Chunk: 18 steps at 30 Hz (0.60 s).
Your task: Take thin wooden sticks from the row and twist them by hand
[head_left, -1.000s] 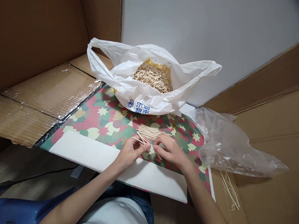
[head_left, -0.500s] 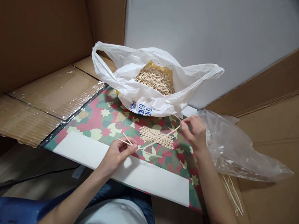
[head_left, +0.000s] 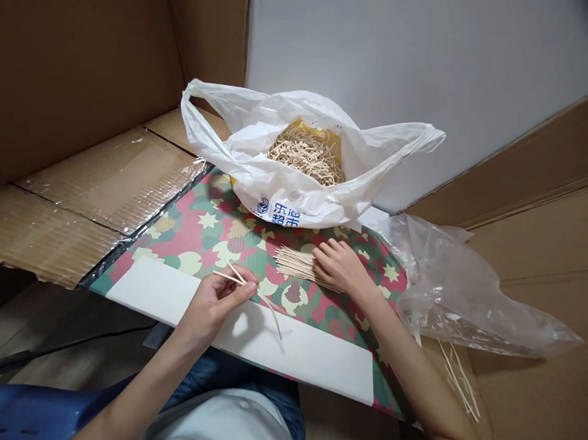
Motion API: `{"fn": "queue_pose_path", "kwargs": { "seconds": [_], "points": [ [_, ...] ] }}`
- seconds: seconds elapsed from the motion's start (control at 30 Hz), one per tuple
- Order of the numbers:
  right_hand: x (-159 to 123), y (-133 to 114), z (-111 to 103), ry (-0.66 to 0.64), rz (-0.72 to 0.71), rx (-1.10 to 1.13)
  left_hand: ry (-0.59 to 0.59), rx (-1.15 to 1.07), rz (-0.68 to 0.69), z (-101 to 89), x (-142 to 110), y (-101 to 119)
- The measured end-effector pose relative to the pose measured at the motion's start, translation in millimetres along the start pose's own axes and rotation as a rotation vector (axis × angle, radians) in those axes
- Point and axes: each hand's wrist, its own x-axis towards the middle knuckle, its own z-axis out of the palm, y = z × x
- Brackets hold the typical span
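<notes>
My left hand (head_left: 217, 299) pinches a few thin wooden sticks (head_left: 231, 274) over the near edge of the star-patterned board (head_left: 198, 231); another thin stick (head_left: 273, 312) trails from it toward the white strip (head_left: 286, 346). My right hand (head_left: 339, 266) lies flat, fingers stretched out, on a neat pile of straight sticks (head_left: 294, 263) in the board's middle. Behind the pile a white plastic bag (head_left: 295, 200) stands open, full of tangled sticks (head_left: 305, 154).
A crumpled clear plastic bag (head_left: 464, 290) lies to the right of the board. Loose sticks (head_left: 458, 383) rest on the cardboard (head_left: 545, 262) below it. Taped cardboard flaps (head_left: 102, 175) lie to the left. A blue chair edge (head_left: 38, 410) shows at bottom left.
My right hand came down from beside the clear bag, laid its long stick on the pile and now rests flat on it. My left hand moved slightly left with its sticks.
</notes>
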Motion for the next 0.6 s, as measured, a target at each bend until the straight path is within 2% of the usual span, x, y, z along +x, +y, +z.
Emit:
{"fn": "queue_pose_path", "kwargs": {
  "seconds": [0.07, 0.13, 0.23, 0.37, 0.47, 0.6],
  "points": [
    [1.2, -9.9, -2.5, 0.005, 0.057, 0.138, -0.014, -0.004, -0.004, 4.5, 0.0, -1.5],
    [0.0, -24.8, -13.6, 0.075, 0.12, 0.378, -0.025, 0.0, 0.001, 8.8, 0.6, -3.7],
    [-1.7, -53.3, -33.4, 0.138, 0.043, 0.693, -0.037, 0.002, 0.012, 14.9, 2.2, -6.1],
    [-0.8, -79.4, -40.7, 0.18, -0.026, 0.81, -0.062, -0.019, 0.022, 20.2, 3.8, -6.9],
    [-1.0, -84.1, -35.8, 0.192, -0.022, 0.91, -0.045, -0.035, 0.009, 21.8, 3.9, -7.3],
    [-2.9, -88.0, -31.7, 0.205, 0.021, 0.903, -0.012, -0.046, -0.005, 23.1, 3.4, -8.1]
  ]
}}
